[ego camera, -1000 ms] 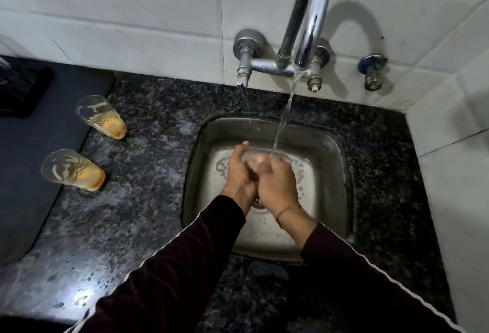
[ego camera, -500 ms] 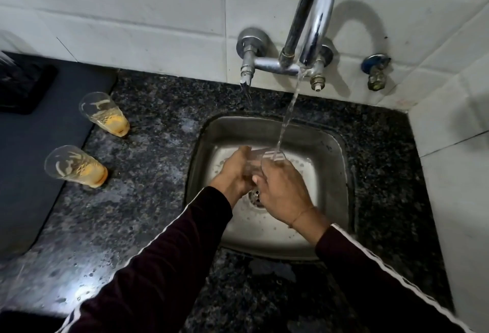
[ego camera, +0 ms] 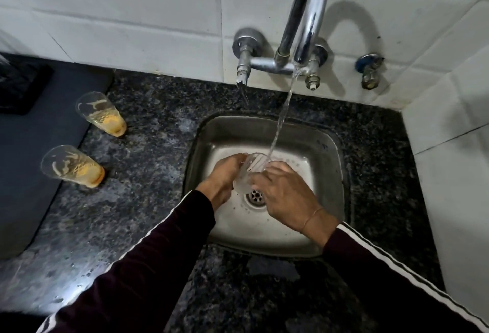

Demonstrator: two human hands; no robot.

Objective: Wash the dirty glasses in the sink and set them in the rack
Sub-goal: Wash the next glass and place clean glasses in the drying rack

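Observation:
A clear glass (ego camera: 251, 170) is held over the steel sink (ego camera: 328, 152), upright and tilted slightly, its mouth under the running water from the tap (ego camera: 304, 23). My left hand (ego camera: 225, 173) grips its left side and my right hand (ego camera: 285, 195) grips its right side near the rim. Two dirty glasses with orange residue stand on the dark granite counter to the left: one farther back (ego camera: 102, 114) and one nearer (ego camera: 71, 166).
A dark mat (ego camera: 29, 163) covers the counter at the far left, with a black object (ego camera: 18, 83) at its back. A small blue-handled valve (ego camera: 369, 70) sticks out of the tiled wall right of the tap. White tile walls close the back and right.
Both hands have lowered a little and spread apart, uncovering the glass and the drain. The glass now shows between the hands with its mouth under the stream.

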